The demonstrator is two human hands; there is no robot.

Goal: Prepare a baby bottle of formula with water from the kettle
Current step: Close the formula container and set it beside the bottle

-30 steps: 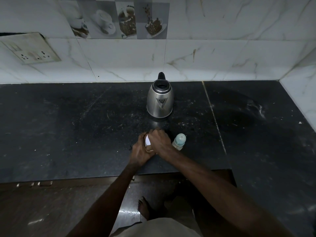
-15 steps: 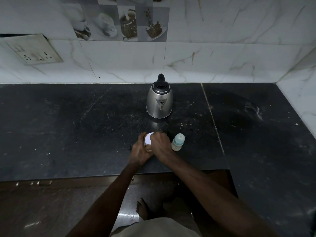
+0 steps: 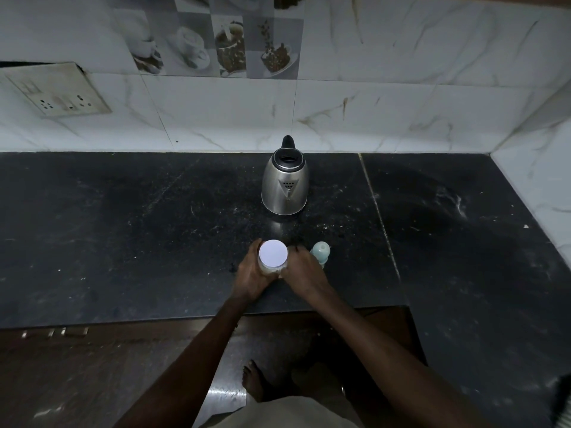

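Note:
A small formula jar (image 3: 273,254) with a white round lid stands near the front edge of the black counter (image 3: 123,230). My left hand (image 3: 251,273) wraps around the jar's left side. My right hand (image 3: 304,270) rests against its right side, fingers curled beside the lid. Just right of that hand stands a baby bottle (image 3: 320,251) with a pale green cap, partly hidden by my fingers. A steel kettle (image 3: 285,182) with a black handle sits farther back, its lid open and its spout facing me.
A switch and socket plate (image 3: 58,92) hangs on the marble wall at the left. The counter turns in an L along the right wall. My bare foot (image 3: 255,381) shows on the dark floor below the counter edge.
My right hand has slid off the top of the jar to its right side, and the white lid now shows fully. The left hand has kept its hold.

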